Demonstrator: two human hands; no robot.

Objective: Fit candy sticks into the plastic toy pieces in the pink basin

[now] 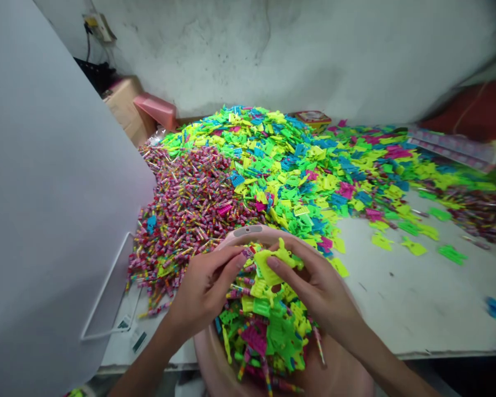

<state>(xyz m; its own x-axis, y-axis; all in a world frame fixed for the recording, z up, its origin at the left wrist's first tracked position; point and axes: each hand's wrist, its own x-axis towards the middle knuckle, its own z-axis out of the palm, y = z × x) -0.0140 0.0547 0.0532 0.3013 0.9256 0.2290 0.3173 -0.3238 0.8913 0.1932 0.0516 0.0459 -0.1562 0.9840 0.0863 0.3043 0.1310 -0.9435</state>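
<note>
Both of my hands meet over a pink bowl [248, 231] at the table's near edge. My right hand [318, 284] pinches a yellow plastic toy piece [275, 262] from the right. My left hand [204, 286] has its fingertips closed on the left end of the same piece. The bowl under them holds several yellow, green and pink plastic pieces and small striped tubes [268, 331].
A large heap of neon plastic pieces [297, 165] covers the white table [417, 298]. A heap of small striped tubes [186, 209] lies to its left. A white panel [45, 193] stands at left. Cardboard boxes [126, 105] sit by the back wall.
</note>
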